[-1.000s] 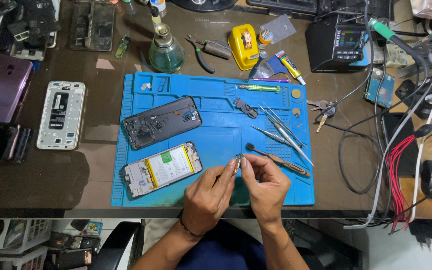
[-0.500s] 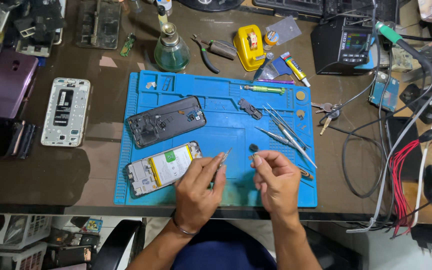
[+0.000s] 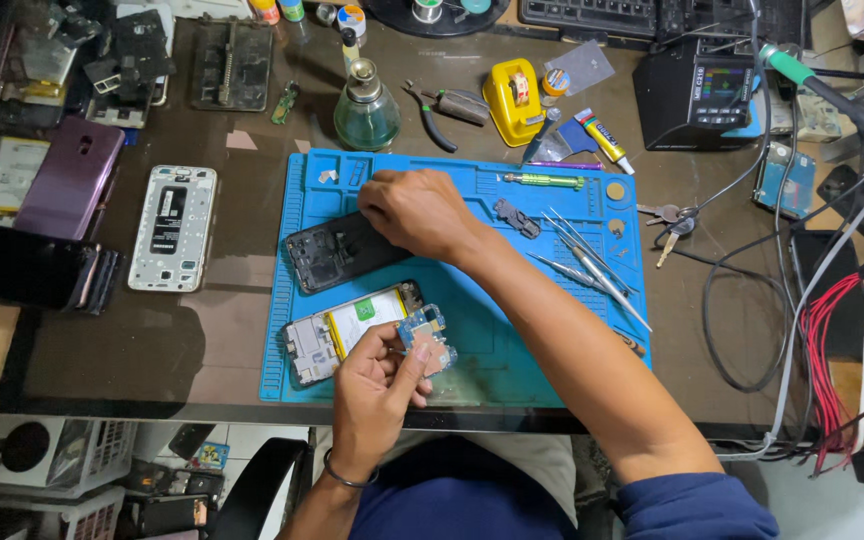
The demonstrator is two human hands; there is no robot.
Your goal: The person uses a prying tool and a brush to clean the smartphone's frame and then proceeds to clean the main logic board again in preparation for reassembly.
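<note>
Bare blue mat [image 3: 512,330] between opened phone [image 3: 347,330] and tweezers [image 3: 592,265], right forearm [image 3: 552,320] across it.

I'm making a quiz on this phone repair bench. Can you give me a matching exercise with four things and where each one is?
Things:
1. small circuit board
2. black phone back cover
3. white phone frame
4. glass bottle

Places:
A. on the bare table, left of the blue mat
B. behind the mat's far edge
C. held in the left hand
D. on the mat, under the right hand

Pairs: 1-C, 2-D, 3-A, 4-B
</note>
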